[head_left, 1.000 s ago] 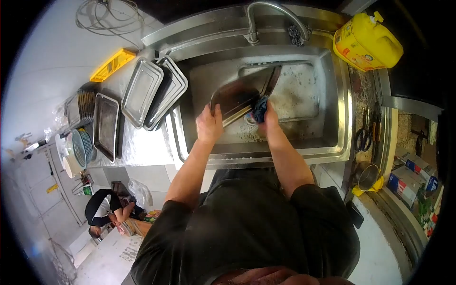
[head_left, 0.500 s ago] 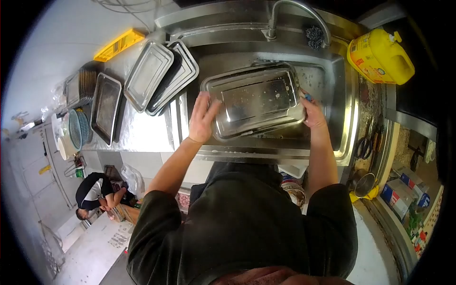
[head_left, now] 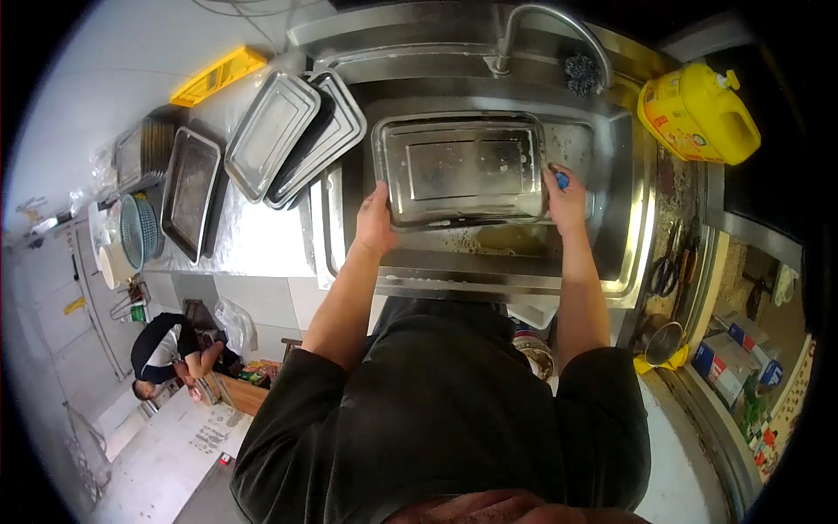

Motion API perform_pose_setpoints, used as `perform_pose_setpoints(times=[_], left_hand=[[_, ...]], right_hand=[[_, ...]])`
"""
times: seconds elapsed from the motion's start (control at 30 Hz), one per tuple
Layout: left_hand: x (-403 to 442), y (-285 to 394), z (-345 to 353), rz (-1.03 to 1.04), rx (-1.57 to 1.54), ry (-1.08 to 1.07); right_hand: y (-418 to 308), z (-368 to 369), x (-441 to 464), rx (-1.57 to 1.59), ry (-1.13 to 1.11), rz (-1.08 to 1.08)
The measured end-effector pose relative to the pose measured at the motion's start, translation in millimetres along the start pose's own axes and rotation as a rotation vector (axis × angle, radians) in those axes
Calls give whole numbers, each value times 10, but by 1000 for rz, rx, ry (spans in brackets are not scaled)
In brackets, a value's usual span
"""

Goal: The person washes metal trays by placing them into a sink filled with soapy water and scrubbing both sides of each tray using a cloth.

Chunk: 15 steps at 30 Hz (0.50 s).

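Observation:
A wet rectangular metal tray [head_left: 463, 170] is held over the sink [head_left: 642, 223], with drops and suds on its surface. My left hand [head_left: 375, 220] grips its left edge near the lower corner. At the opposite edge my right hand [head_left: 566, 199] is closed on the tray, and a small blue thing [head_left: 561, 180] shows between thumb and fingers; its kind is not clear. Cloudy, brownish water [head_left: 511, 240] lies in the sink below the tray.
Left of the sink lie several metal trays [head_left: 272, 135], a blue basket [head_left: 133, 234] and a yellow crate [head_left: 218, 76]. A curved faucet [head_left: 559, 13] with a scouring pad [head_left: 580, 74] stands behind. A yellow jug [head_left: 698, 113] is at right. Another person [head_left: 166, 354] bends at lower left.
My left hand has shifted from the tray's face to its left edge and now grips it. The tray has levelled and moved slightly away from me, showing more water below.

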<state>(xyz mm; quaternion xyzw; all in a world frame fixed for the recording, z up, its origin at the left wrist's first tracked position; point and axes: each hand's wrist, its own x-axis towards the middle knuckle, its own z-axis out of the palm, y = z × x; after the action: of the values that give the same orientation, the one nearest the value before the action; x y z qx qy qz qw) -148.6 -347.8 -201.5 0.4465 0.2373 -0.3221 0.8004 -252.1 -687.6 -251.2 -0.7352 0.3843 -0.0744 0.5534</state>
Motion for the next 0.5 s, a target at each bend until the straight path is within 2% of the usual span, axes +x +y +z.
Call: perform_pose_setpoints(times=[0.07,0.1,0.13,0.23,0.33,0.37,0.4,0.43,0.47,0.5], left_hand=[[227,-146,-324,67,105,18],[210,-157,-298,104,102,2],[190,-163,-214,141,99,-16],[128,-159,31,137,217,120],[184,-269,133,241,415,39],[112,-273,363,364,506,75],[74,-287,474,351,485,19],[51,-316,527,418,560,-4],[35,-308,560,488,635,-28],[-68,-189,635,435,708,-40]], right_hand=[[-40,28,-40,-228,181,-55],[-156,47,-145,-255,295,-168],[-219,104,-204,-208,267,-203],[-324,342,-439,-70,166,-295],[-853,751,-834,-22,-65,-458],[-944,937,-922,33,-124,-490],[-894,1154,-925,49,-134,-635],[-1039,1267,-942,-41,-28,-817],[-1154,1329,-869,-28,-43,-865],[-1292,1315,-794,-82,0,-853]])
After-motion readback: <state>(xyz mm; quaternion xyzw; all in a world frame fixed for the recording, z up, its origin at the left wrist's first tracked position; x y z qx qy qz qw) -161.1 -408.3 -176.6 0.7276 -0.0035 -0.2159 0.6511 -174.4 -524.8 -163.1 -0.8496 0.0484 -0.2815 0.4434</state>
